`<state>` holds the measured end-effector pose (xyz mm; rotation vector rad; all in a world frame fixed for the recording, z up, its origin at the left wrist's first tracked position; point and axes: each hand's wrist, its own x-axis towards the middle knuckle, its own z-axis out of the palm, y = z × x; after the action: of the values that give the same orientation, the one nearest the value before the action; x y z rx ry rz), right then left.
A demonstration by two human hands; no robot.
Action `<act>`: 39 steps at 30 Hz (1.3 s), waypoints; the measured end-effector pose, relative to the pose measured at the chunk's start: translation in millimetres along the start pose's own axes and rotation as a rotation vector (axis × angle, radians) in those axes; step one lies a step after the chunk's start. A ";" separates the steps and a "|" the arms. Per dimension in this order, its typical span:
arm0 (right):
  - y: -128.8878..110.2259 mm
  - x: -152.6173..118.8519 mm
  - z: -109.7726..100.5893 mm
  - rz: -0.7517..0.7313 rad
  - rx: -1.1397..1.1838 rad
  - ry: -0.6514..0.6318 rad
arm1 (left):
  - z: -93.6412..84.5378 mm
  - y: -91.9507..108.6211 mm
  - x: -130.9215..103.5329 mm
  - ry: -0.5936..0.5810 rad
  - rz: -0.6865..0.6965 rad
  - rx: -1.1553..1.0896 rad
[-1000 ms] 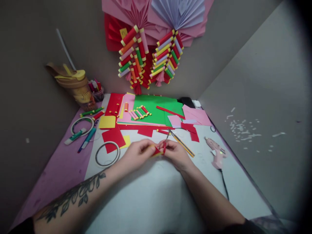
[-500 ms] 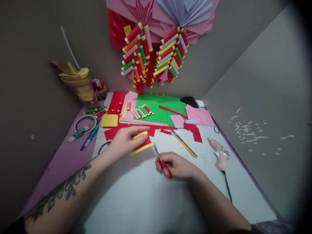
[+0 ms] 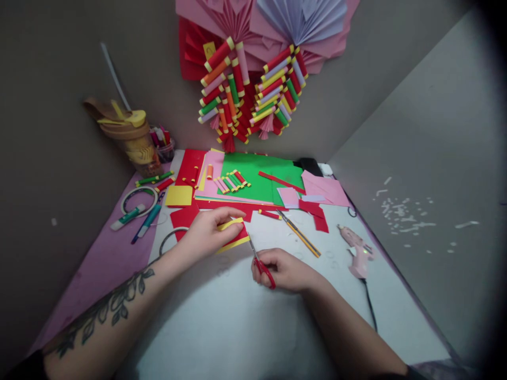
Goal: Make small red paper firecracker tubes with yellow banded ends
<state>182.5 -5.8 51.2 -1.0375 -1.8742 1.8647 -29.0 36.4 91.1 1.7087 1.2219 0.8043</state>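
My left hand (image 3: 212,229) pinches a red piece of paper with yellow strips along two edges (image 3: 240,237), holding it above the white tabletop. Part of the paper is hidden behind the fingers and thumb. My right hand (image 3: 277,269) is closed round the red handles of a pair of scissors (image 3: 263,269). Their blades point up and left and meet the right edge of the paper. Just beyond lies a small red paper roll with yellow ends (image 3: 270,214), and right of it a yellow utility knife (image 3: 299,234).
A pink glue gun (image 3: 358,250) lies at the right with its cord. Coloured sheets (image 3: 253,161) and small rolls are at the back. Tape (image 3: 138,201), pens and a cup (image 3: 132,140) stand left. Paper firecracker decorations (image 3: 273,89) hang on the wall.
My left hand has shifted slightly right with the paper. The scissor blades have closed together at the paper's right edge, and the handles have drawn closer.
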 end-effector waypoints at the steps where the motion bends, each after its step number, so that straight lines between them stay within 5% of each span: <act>1: -0.1 0.1 -0.1 0.005 -0.001 -0.001 | -0.3 0.5 0.0 0.001 0.005 -0.005; 11: 3.7 -0.4 0.9 0.027 0.016 0.014 | 0.8 -2.4 0.2 -0.010 -0.025 0.049; 19: 7.8 -1.2 -2.9 0.008 0.019 0.147 | -0.8 -0.9 1.6 0.037 -0.054 -0.093; 21: 10.3 -1.3 -9.3 -0.064 -0.011 0.317 | 0.4 -4.5 3.7 0.072 -0.084 -0.207; 24: 15.5 -4.6 -25.9 -0.120 -0.201 0.774 | 5.3 -14.1 7.5 0.104 -0.159 -0.405; 27: 24.0 -13.8 -47.7 0.001 -0.460 1.216 | 11.2 -21.9 10.1 0.072 -0.263 -0.571; 29: 31.6 -21.9 -62.3 0.106 -0.588 1.351 | 14.3 -24.0 10.3 0.039 -0.328 -0.681; 34: 44.8 -33.0 -82.1 0.368 -0.704 1.317 | 19.5 -23.5 8.6 0.046 -0.446 -0.865; 39: 29.6 -14.7 -51.7 0.113 -0.394 1.214 | 28.6 -21.4 5.5 0.072 -0.449 -0.985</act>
<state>235.3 19.5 32.7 -1.8288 -1.3681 0.5184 -10.9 36.9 59.8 0.5900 0.9414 0.9580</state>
